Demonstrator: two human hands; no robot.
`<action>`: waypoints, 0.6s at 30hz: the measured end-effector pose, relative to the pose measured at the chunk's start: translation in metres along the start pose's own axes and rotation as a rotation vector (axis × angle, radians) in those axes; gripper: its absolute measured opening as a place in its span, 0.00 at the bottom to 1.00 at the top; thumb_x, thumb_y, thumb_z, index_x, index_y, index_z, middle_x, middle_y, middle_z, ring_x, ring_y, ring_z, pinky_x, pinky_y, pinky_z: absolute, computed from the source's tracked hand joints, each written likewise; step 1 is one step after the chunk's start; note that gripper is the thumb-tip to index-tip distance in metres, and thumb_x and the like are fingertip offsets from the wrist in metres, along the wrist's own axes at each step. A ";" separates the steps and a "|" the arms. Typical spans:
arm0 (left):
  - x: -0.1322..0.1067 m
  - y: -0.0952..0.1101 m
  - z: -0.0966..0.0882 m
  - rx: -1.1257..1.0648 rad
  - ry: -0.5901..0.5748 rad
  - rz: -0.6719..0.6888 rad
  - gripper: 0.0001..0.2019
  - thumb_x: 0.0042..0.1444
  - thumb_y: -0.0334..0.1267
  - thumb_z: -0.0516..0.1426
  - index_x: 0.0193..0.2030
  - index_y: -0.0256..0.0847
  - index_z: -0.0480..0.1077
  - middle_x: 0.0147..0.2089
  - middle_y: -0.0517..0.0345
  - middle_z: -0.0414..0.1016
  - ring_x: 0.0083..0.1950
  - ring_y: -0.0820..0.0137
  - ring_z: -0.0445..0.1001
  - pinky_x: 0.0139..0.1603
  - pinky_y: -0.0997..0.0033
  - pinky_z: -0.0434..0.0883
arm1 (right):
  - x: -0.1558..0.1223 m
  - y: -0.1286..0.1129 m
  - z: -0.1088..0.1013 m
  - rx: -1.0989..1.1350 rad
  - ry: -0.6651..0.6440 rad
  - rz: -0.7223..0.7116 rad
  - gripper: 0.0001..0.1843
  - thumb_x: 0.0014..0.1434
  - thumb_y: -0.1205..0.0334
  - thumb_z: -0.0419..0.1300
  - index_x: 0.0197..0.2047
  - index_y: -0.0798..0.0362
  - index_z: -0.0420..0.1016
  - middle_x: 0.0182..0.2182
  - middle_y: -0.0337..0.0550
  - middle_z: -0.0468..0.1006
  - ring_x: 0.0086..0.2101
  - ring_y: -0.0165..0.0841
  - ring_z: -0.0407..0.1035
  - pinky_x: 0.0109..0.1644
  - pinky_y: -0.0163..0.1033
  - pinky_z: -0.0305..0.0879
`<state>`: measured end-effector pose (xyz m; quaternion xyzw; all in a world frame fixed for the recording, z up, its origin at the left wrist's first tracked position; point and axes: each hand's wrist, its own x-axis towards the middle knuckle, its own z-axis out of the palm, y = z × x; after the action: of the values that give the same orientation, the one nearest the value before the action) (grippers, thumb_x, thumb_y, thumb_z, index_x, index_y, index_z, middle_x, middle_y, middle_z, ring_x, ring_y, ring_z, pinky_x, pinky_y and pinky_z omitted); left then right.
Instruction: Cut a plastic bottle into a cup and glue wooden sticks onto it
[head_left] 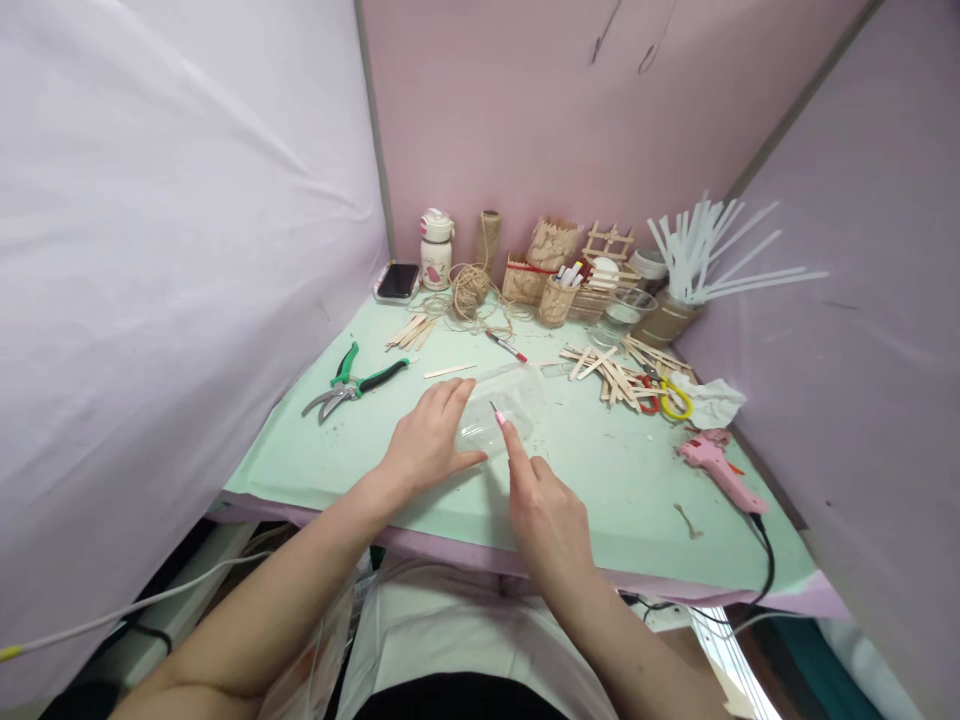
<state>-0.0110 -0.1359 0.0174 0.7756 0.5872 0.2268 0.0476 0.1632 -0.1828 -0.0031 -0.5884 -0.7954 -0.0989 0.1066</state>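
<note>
A clear plastic container (517, 395) lies on the table in front of me, hard to make out against the green cover. My left hand (435, 435) grips its left side, with the fingers over the far edge and the thumb toward me. In my right hand (544, 495) is a small pink craft knife (500, 418), its thin tip pointing forward over the container. My index finger is stretched along the knife. Whether the blade touches the plastic I cannot tell.
Green-handled pruning shears (349, 385) lie to the left. Wooden craft sticks (611, 375), scissors (675, 398) and a pink glue gun (720, 470) lie to the right. Behind stand a twine ball (469, 290), a white bottle (436, 250) and stick-built holders (556, 300). A pen (505, 346) lies beyond the container.
</note>
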 end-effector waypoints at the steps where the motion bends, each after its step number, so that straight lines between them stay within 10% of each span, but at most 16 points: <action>1: 0.000 0.000 0.000 0.010 0.003 -0.003 0.41 0.47 0.49 0.63 0.65 0.44 0.50 0.65 0.46 0.60 0.64 0.56 0.60 0.56 0.56 0.68 | 0.001 -0.001 0.001 -0.001 0.005 0.001 0.40 0.58 0.78 0.50 0.70 0.46 0.45 0.27 0.36 0.70 0.22 0.26 0.66 0.25 0.31 0.53; 18: -0.001 0.002 0.000 0.029 0.000 -0.029 0.41 0.47 0.49 0.63 0.65 0.43 0.50 0.65 0.46 0.60 0.64 0.56 0.60 0.54 0.56 0.69 | 0.006 -0.003 -0.019 -0.025 -0.136 0.019 0.38 0.60 0.75 0.50 0.70 0.45 0.45 0.29 0.39 0.73 0.25 0.30 0.71 0.23 0.31 0.54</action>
<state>-0.0099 -0.1375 0.0180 0.7677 0.6014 0.2175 0.0398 0.1600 -0.1837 0.0164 -0.6027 -0.7938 -0.0678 0.0461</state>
